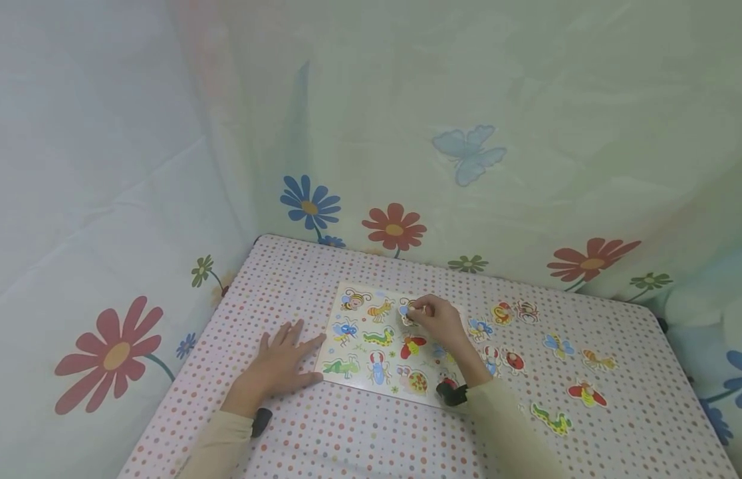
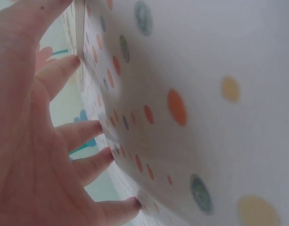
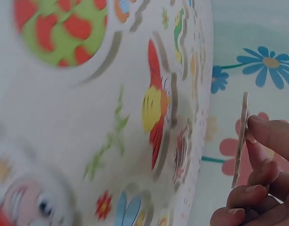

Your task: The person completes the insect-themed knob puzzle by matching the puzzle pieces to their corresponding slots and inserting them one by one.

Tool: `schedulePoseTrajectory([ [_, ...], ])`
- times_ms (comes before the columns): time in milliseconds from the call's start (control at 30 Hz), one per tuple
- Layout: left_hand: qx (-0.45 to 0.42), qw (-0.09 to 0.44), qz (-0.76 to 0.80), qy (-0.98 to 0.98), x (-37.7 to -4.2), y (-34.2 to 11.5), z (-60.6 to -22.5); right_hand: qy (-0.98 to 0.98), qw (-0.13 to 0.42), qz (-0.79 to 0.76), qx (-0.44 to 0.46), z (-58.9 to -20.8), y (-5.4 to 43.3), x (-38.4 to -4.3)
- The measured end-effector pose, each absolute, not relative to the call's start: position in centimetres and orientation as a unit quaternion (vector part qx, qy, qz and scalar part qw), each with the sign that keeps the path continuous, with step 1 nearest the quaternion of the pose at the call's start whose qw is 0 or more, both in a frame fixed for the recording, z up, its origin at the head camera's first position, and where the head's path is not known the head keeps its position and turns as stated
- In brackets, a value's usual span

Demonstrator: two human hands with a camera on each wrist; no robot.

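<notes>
A flat insect puzzle board (image 1: 335,356) lies on the dotted table, covered with cartoon bugs. My right hand (image 1: 438,322) is over its upper part, pinching a thin puzzle piece (image 3: 241,141) between thumb and fingers. The right wrist view shows that piece edge-on and apart from the board; its picture is hidden there. Below it on the board is a red-winged bug (image 3: 155,106). My left hand (image 1: 279,366) rests spread at the board's left edge, fingers straight. In the left wrist view its fingertips (image 2: 99,126) touch the tablecloth, and the forefinger or thumb reaches the board's edge.
Several loose puzzle pieces lie right of the board, among them a green caterpillar (image 1: 550,419), a red-winged bug (image 1: 587,394), a blue-winged insect (image 1: 558,346), a ladybug (image 1: 514,361) and a spider (image 1: 527,311). A flowered cloth wall (image 1: 371,133) stands behind the table.
</notes>
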State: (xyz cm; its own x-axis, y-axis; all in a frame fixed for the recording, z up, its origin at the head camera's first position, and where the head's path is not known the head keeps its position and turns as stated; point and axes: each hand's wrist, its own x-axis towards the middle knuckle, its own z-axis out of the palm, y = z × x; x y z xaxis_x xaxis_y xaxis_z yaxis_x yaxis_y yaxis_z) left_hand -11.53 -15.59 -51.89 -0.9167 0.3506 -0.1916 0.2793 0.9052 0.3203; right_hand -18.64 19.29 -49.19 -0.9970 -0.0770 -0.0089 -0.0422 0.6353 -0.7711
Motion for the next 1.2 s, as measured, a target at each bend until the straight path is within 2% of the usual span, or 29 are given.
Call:
schedulePoseTrajectory([
  [667,0.167,0.116,0.139,0.969,-11.7,-15.8,-52.5,0.893,0.019,-0.446,-0.051,-49.6,12.5,-21.5],
  [1200,0.171,0.11,0.139,0.969,-11.8,-15.9,-52.9,0.895,0.057,-0.442,-0.013,-51.1,7.6,-23.4],
])
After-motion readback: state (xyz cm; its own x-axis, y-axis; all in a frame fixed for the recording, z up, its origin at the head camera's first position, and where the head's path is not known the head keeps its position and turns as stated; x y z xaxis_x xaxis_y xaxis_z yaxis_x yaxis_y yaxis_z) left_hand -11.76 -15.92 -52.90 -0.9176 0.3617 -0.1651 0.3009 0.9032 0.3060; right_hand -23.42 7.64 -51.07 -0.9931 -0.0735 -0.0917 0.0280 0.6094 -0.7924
